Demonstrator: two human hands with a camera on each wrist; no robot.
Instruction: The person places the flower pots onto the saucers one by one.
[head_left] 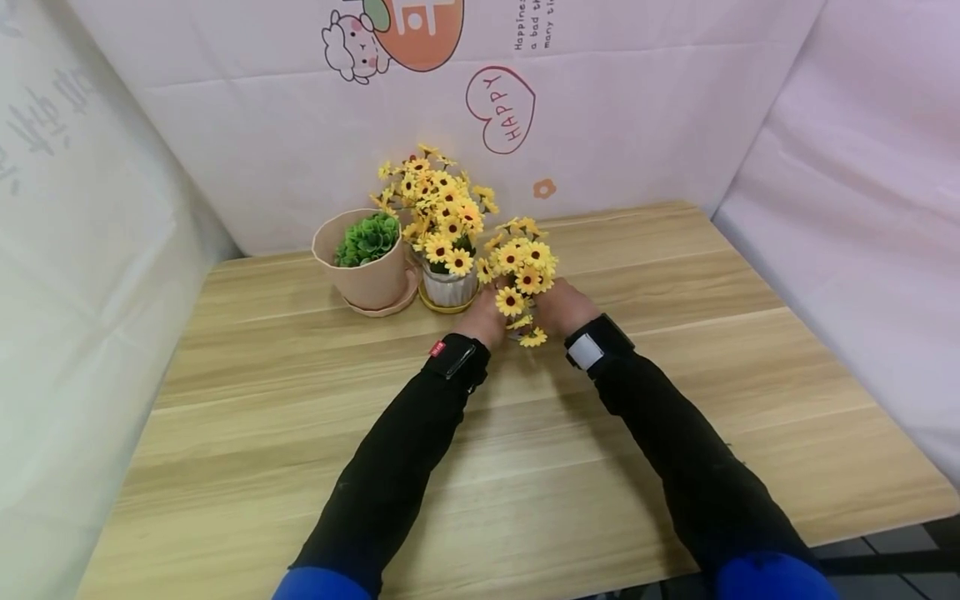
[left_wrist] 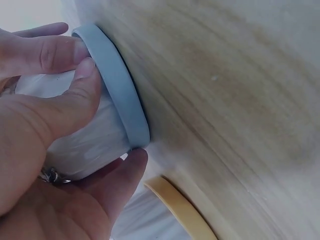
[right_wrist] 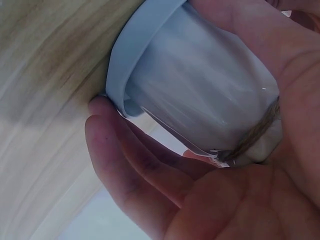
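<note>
Both hands are around a small potted plant with yellow artificial daisies (head_left: pixel 522 265), right of the other pots. From the left, my left hand (head_left: pixel 482 318) grips the white pot (left_wrist: pixel 92 142) and its blue-grey saucer (left_wrist: pixel 114 75), thumb and fingers at the saucer's rim. My right hand (head_left: pixel 567 308) curls round the opposite side, fingers reaching under the saucer's edge in the right wrist view. Brown twine (right_wrist: pixel 257 131) circles the pot near its top. The saucer sits at the table surface; whether it touches cannot be told. Flowers and hands mostly hide the pot in the head view.
Just left stands a taller yellow daisy plant (head_left: pixel 442 200) in a white pot (head_left: pixel 450 289) on a yellow saucer (left_wrist: pixel 175 202). Beyond it is a pink pot (head_left: pixel 367 283) with green foliage (head_left: pixel 369 239). A printed cloth (head_left: pixel 600 125) hangs behind the wooden table (head_left: pixel 300 442).
</note>
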